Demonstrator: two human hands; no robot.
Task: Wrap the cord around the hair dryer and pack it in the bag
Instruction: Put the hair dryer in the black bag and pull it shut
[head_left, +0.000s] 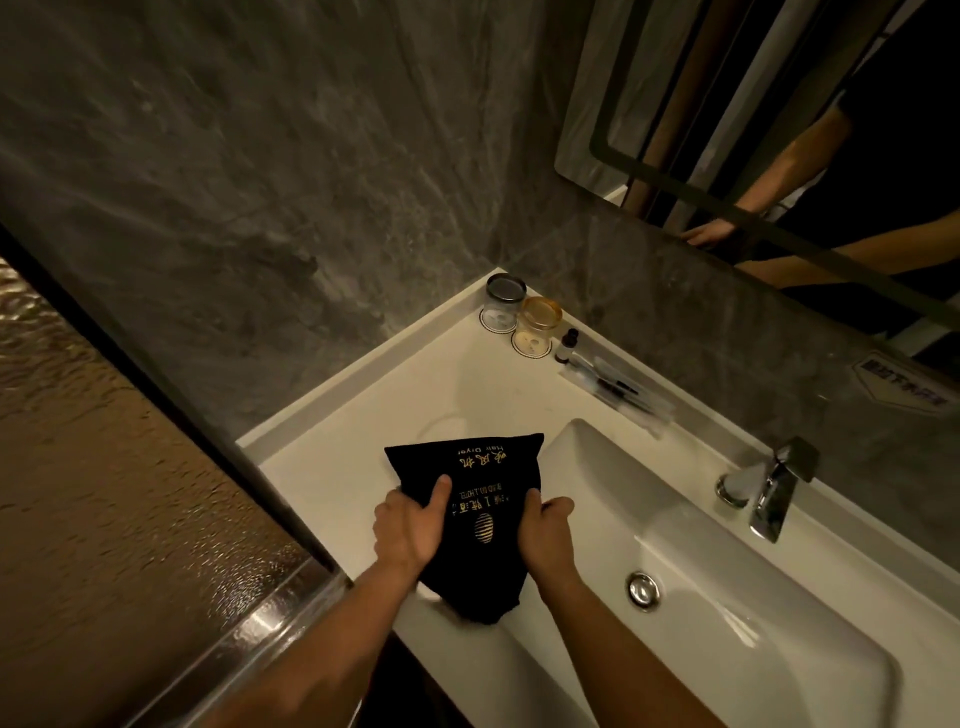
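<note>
A black cloth bag (475, 470) with gold lettering lies on the white counter (363, 431) left of the basin. It bulges, and the hair dryer and its cord are hidden from view. My left hand (410, 527) grips the bag's left side, thumb pressed on top. On the bag's right side, my right hand (545, 527) holds the cloth with its fingers curled around the edge. The bag's near end hangs slightly over the counter's front edge.
The sink basin (675, 545) with a drain lies to the right, and a chrome faucet (774, 483) stands behind it. Two glass cups (519, 312), a small dark bottle (567, 345) and wrapped toiletries (618, 389) line the back. A glass partition (130, 467) stands on the left.
</note>
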